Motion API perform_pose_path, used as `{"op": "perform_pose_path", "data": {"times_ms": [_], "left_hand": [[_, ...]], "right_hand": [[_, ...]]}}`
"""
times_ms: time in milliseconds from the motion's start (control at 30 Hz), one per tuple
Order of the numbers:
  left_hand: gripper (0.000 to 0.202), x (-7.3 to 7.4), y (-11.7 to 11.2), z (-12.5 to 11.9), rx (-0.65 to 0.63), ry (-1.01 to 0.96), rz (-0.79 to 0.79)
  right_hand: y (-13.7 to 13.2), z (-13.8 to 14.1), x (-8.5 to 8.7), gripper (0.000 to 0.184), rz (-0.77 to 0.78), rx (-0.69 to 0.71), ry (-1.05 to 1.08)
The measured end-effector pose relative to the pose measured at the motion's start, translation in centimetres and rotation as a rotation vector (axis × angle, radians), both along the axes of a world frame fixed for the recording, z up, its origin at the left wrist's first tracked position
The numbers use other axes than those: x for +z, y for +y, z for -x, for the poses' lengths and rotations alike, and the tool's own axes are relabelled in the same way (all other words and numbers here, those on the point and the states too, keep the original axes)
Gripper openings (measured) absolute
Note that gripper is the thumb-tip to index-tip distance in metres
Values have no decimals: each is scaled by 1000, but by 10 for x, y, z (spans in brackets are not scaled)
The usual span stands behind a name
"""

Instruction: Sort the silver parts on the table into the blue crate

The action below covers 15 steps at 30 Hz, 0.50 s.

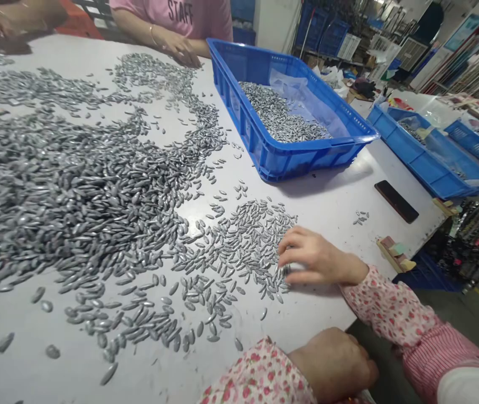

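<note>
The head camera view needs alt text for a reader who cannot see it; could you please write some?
The person's right hand rests on silver oval pieces spread across a white table; the left hand sits fisted at the table's near edge. A blue crate holds more pieces.

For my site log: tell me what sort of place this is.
Probably a small factory sorting floor. A white table is heaped with small silver pieces, blue crates hold more, and the right hand picks through them beside other workers.

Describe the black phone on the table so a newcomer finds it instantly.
Start at the big blue plastic crate of silver oval pieces on the white table. Just right of its near corner lies a flat black rectangular phone, the only dark, solid slab there.
</note>
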<state>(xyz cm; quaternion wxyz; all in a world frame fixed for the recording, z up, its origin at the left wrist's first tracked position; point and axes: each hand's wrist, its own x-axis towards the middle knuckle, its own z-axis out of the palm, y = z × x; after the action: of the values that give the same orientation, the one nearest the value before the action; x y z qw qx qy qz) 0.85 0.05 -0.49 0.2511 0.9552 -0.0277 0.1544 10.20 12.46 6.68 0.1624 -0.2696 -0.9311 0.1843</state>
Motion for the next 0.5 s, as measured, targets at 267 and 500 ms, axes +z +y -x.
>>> {"op": "perform_pose_path", "data": {"times_ms": [267,500], "left_hand": [[15,-9,0,-2,-12,-102,-19],[9,0,5,-3,-34,61,-27]], "right_hand": [[-27,47,-28,14,-197,162,-150],[23,-3,-20,51,-36,-245,27]]}}
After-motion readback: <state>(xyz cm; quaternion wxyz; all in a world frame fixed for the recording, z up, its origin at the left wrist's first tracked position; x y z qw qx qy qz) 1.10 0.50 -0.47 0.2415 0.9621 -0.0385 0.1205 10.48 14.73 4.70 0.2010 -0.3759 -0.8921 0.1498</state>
